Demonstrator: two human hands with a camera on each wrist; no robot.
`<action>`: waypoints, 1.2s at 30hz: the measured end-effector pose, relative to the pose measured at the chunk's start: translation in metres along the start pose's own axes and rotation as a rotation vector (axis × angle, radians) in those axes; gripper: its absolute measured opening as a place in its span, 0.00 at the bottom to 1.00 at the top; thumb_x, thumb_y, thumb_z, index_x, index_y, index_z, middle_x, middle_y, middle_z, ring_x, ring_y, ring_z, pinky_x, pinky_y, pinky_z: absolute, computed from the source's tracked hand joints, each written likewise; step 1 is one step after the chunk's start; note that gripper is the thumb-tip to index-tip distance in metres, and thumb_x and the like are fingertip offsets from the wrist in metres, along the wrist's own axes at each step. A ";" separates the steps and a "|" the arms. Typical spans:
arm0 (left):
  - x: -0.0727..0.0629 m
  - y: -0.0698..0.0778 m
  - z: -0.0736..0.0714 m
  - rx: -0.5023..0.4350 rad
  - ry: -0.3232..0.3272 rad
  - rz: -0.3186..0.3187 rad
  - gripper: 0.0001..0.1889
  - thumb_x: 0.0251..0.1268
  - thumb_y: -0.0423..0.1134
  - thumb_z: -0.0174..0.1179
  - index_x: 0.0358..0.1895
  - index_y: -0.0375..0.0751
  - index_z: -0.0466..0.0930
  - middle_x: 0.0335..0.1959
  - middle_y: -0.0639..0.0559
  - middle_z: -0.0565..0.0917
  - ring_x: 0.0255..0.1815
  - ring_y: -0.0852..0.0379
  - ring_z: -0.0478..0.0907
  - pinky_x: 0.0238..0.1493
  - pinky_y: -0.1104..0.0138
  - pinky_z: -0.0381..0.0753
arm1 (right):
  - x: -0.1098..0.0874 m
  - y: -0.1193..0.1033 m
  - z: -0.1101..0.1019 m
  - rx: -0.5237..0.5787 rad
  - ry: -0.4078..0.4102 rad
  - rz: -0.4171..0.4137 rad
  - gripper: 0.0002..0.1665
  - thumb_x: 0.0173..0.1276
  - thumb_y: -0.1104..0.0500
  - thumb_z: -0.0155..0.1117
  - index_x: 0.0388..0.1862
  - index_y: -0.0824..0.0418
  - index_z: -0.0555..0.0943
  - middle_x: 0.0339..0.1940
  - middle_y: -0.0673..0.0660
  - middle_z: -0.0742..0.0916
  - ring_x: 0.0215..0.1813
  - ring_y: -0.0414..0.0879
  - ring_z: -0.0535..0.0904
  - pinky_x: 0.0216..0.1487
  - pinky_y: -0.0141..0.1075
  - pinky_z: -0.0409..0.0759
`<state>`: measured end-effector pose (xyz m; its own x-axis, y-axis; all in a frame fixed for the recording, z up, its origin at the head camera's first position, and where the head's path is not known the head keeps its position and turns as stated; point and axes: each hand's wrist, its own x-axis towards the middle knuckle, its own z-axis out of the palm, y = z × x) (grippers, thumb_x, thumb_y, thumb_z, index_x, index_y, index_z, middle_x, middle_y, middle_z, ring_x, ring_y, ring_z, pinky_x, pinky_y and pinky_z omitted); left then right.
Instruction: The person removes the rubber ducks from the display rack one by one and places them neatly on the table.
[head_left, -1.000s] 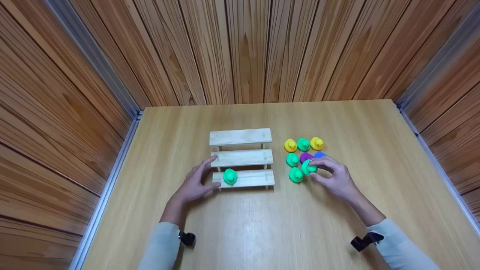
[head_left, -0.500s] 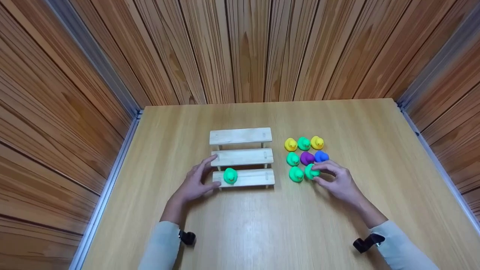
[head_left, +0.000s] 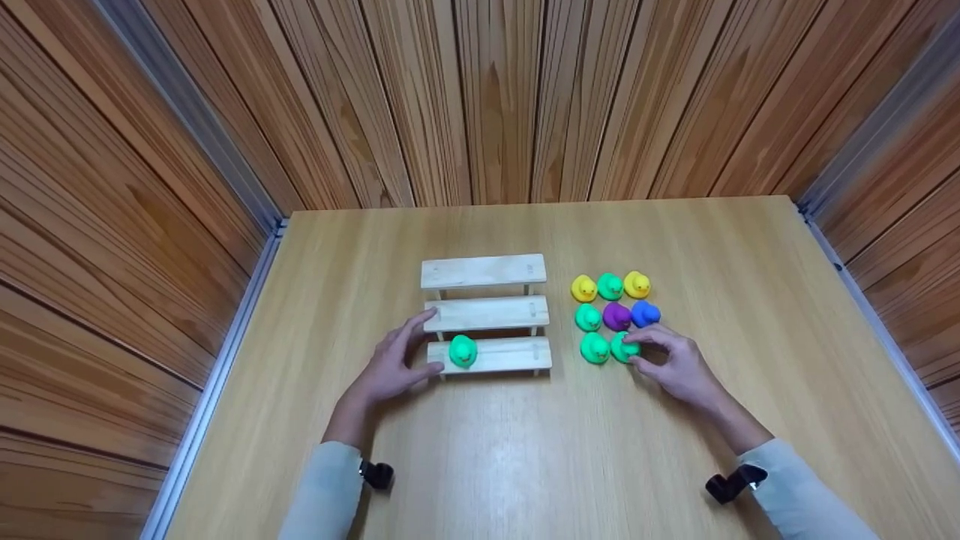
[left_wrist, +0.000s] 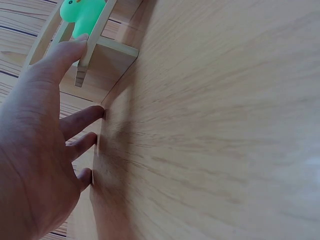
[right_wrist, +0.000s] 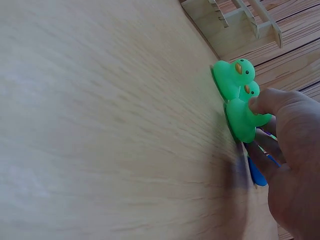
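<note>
In the head view, my right hand (head_left: 675, 364) pinches a green rubber duck (head_left: 621, 349) between thumb and fingers, at the near end of a cluster of ducks. The right wrist view shows the thumb at the head of this duck (right_wrist: 240, 120), its base down at the table. Another green duck (head_left: 595, 349) sits just left of it. My left hand (head_left: 394, 364) rests at the left end of a three-step wooden stand (head_left: 487, 313), fingers spread. Its thumb touches the lowest step, beside a green duck (left_wrist: 87, 15) sitting there; the other fingertips reach down near the table.
Behind the pinched duck sit a purple duck (head_left: 616, 316), a blue duck (head_left: 645, 313), two yellow ducks (head_left: 583, 289) and more green ducks (head_left: 610, 286). Wooden panel walls (head_left: 495, 105) close off the table (head_left: 495, 450) at the back and sides.
My right hand has shifted the green duck slightly right and toward me, lining it up beside the front green duck; the blue duck behind has come into fuller view. My left hand stays at the stand.
</note>
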<state>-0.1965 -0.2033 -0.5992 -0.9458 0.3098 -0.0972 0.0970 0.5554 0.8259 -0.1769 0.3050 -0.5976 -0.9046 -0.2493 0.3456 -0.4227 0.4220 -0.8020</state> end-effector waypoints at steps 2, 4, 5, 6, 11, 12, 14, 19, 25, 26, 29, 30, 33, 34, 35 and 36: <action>0.000 0.001 0.000 -0.002 0.000 0.004 0.49 0.71 0.61 0.77 0.86 0.90 0.54 0.92 0.54 0.67 0.95 0.38 0.56 0.91 0.27 0.51 | 0.000 0.001 -0.001 0.004 0.003 -0.002 0.21 0.65 0.80 0.78 0.54 0.65 0.92 0.52 0.68 0.93 0.60 0.21 0.83 0.63 0.17 0.83; 0.000 0.002 0.000 -0.007 0.000 0.009 0.49 0.71 0.61 0.77 0.87 0.89 0.54 0.92 0.54 0.66 0.95 0.38 0.56 0.92 0.27 0.50 | 0.001 0.001 -0.001 0.010 0.004 -0.005 0.21 0.65 0.80 0.78 0.54 0.66 0.92 0.52 0.68 0.93 0.60 0.22 0.84 0.63 0.17 0.83; 0.000 0.002 0.000 -0.011 0.000 0.012 0.49 0.71 0.61 0.77 0.87 0.88 0.54 0.92 0.53 0.67 0.95 0.38 0.56 0.91 0.27 0.50 | 0.001 0.001 -0.001 0.013 0.004 -0.007 0.21 0.64 0.80 0.78 0.54 0.66 0.92 0.52 0.68 0.93 0.59 0.22 0.84 0.62 0.18 0.84; 0.001 0.002 0.000 -0.014 -0.001 0.012 0.49 0.71 0.61 0.77 0.87 0.87 0.54 0.92 0.52 0.67 0.95 0.38 0.55 0.91 0.27 0.50 | 0.001 0.001 -0.002 0.016 0.004 -0.007 0.21 0.64 0.81 0.78 0.54 0.66 0.92 0.52 0.69 0.93 0.59 0.23 0.85 0.61 0.18 0.85; 0.003 0.003 0.000 -0.023 -0.001 0.006 0.49 0.71 0.60 0.77 0.88 0.83 0.55 0.91 0.48 0.70 0.95 0.37 0.54 0.91 0.26 0.47 | 0.002 0.002 -0.003 0.022 0.006 -0.016 0.21 0.64 0.80 0.78 0.54 0.66 0.92 0.51 0.69 0.92 0.56 0.26 0.86 0.58 0.20 0.87; 0.003 0.003 0.000 -0.026 0.000 0.006 0.49 0.72 0.60 0.77 0.88 0.83 0.56 0.91 0.48 0.70 0.95 0.37 0.54 0.91 0.27 0.46 | 0.002 0.002 -0.003 0.021 0.005 -0.019 0.21 0.64 0.80 0.78 0.54 0.66 0.92 0.51 0.69 0.92 0.56 0.26 0.86 0.58 0.21 0.87; 0.003 0.003 0.000 -0.026 0.002 0.006 0.49 0.72 0.60 0.77 0.88 0.83 0.55 0.91 0.49 0.70 0.95 0.37 0.53 0.91 0.27 0.46 | 0.003 0.001 -0.004 0.021 0.005 -0.028 0.21 0.64 0.80 0.78 0.54 0.66 0.92 0.51 0.69 0.92 0.56 0.26 0.86 0.58 0.20 0.87; 0.003 0.003 0.000 -0.025 -0.004 0.002 0.49 0.72 0.61 0.76 0.88 0.85 0.54 0.92 0.50 0.67 0.95 0.37 0.53 0.92 0.26 0.46 | 0.006 -0.001 -0.007 0.019 0.016 -0.044 0.22 0.63 0.80 0.79 0.54 0.67 0.92 0.52 0.70 0.92 0.57 0.25 0.86 0.61 0.20 0.86; 0.004 0.002 -0.001 -0.019 0.000 0.004 0.49 0.72 0.59 0.77 0.88 0.85 0.55 0.92 0.49 0.68 0.95 0.36 0.54 0.91 0.26 0.47 | 0.014 -0.011 -0.015 0.012 0.017 0.013 0.18 0.67 0.78 0.78 0.55 0.69 0.91 0.53 0.69 0.91 0.59 0.24 0.85 0.62 0.20 0.86; 0.004 0.003 -0.002 -0.020 0.001 0.004 0.49 0.72 0.59 0.77 0.88 0.86 0.55 0.91 0.48 0.68 0.95 0.36 0.54 0.91 0.26 0.47 | 0.016 -0.013 -0.016 0.010 0.015 0.021 0.18 0.67 0.78 0.78 0.55 0.69 0.91 0.53 0.69 0.91 0.59 0.25 0.86 0.62 0.20 0.86; 0.003 0.003 -0.001 -0.023 -0.002 0.007 0.48 0.72 0.59 0.77 0.88 0.86 0.55 0.92 0.49 0.66 0.95 0.35 0.54 0.91 0.25 0.48 | 0.021 -0.019 -0.019 -0.001 0.016 0.028 0.17 0.68 0.78 0.77 0.55 0.71 0.90 0.53 0.69 0.91 0.57 0.25 0.86 0.62 0.20 0.86; 0.003 0.003 0.000 -0.024 -0.004 0.006 0.48 0.72 0.59 0.77 0.88 0.86 0.55 0.93 0.49 0.65 0.95 0.35 0.54 0.91 0.25 0.48 | 0.023 -0.021 -0.020 -0.001 0.014 0.024 0.17 0.68 0.78 0.77 0.55 0.71 0.90 0.53 0.69 0.91 0.57 0.25 0.86 0.62 0.20 0.86; 0.001 0.001 0.001 -0.025 -0.005 -0.003 0.49 0.72 0.59 0.77 0.88 0.86 0.55 0.94 0.49 0.63 0.95 0.35 0.54 0.91 0.25 0.50 | 0.028 -0.026 -0.019 -0.010 0.010 0.000 0.17 0.68 0.78 0.77 0.55 0.72 0.90 0.55 0.69 0.92 0.58 0.23 0.85 0.62 0.19 0.85; 0.001 0.000 0.001 -0.025 -0.004 -0.007 0.49 0.72 0.59 0.77 0.88 0.86 0.55 0.94 0.49 0.62 0.95 0.35 0.54 0.91 0.25 0.50 | 0.029 -0.028 -0.018 -0.009 0.008 -0.008 0.17 0.67 0.78 0.77 0.55 0.72 0.90 0.55 0.69 0.92 0.59 0.23 0.85 0.62 0.19 0.85; 0.001 0.000 0.002 -0.024 -0.001 -0.011 0.49 0.72 0.59 0.77 0.88 0.85 0.55 0.94 0.49 0.63 0.95 0.35 0.55 0.91 0.26 0.51 | 0.031 -0.029 -0.017 -0.005 0.006 -0.017 0.17 0.67 0.78 0.78 0.55 0.72 0.90 0.56 0.69 0.92 0.60 0.24 0.85 0.62 0.19 0.85; 0.001 0.000 0.002 -0.023 0.002 -0.015 0.49 0.71 0.59 0.77 0.88 0.85 0.56 0.93 0.49 0.64 0.94 0.36 0.56 0.91 0.26 0.51 | 0.032 -0.031 -0.014 -0.002 0.002 -0.023 0.17 0.67 0.78 0.78 0.55 0.72 0.90 0.56 0.69 0.92 0.60 0.24 0.85 0.62 0.19 0.85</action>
<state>-0.1968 -0.2017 -0.6005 -0.9478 0.2997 -0.1089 0.0751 0.5419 0.8371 -0.1938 0.2963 -0.5543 -0.8946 -0.2571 0.3655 -0.4439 0.4176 -0.7928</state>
